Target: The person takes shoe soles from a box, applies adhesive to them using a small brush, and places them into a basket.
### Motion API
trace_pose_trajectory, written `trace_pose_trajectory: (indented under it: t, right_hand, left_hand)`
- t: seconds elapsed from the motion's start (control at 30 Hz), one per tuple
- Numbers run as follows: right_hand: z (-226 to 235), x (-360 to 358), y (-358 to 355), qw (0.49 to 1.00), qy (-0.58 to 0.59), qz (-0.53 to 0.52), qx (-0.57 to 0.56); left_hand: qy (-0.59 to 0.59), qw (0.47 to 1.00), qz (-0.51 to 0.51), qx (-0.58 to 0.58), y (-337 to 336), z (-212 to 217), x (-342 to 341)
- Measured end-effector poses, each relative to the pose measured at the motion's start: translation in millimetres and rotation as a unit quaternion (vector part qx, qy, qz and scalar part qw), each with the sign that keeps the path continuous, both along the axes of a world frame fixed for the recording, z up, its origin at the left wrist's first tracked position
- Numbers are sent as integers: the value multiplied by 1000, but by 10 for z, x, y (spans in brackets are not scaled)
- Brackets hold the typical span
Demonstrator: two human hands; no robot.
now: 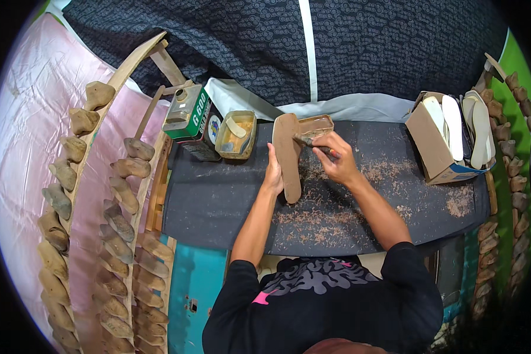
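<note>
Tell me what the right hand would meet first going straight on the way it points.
Most likely the brown sole held in the left hand; the right hand points toward it, with the brush it grips leading. Depth is hard to judge from this view.

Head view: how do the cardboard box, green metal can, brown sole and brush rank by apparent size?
1. Cardboard box
2. Green metal can and brown sole: unsure; the can looks broader, the sole longer and maybe nearer the camera.
3. Brush, partly covered by the right hand.
</note>
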State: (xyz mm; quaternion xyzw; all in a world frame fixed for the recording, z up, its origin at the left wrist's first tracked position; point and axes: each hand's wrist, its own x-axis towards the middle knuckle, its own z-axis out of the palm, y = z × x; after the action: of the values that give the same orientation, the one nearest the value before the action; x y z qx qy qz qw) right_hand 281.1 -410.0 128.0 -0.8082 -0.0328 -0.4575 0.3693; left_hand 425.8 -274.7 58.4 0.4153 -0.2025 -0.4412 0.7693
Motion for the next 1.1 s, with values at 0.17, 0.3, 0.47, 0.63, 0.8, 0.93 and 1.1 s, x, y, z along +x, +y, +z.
trace_pose_trajectory:
  t: [0.17,0.3,0.47,0.63,0.8,0.93,1.1]
  right_hand:
    - [-126,-125,166,998,44,26,22]
    - [-104,-199,92,997,52,63,6]
    - [185,-222,-172,998,11,6,55]
    - [283,-110,-310,998,-52,-42,19]
    - [76,-165,-137,999,-18,-30,-2]
    - [-136,-282,74,998,25,4,60]
    - [-184,-383,76,993,61,65,72]
  left_hand:
    - [48,995,15,-84,-54,51,-7]
    - [53,992,-9,-110,-96,132,-34]
    - [31,995,-32,-85,-72,79,-53]
    - [-22,999,-2,-37,-170,111,-169]
    - [-1,999,19,-30,-164,94,-189]
    - [18,998,19,-50,-149,122,-171]
    - [16,996,-48,-73,-74,31,-149]
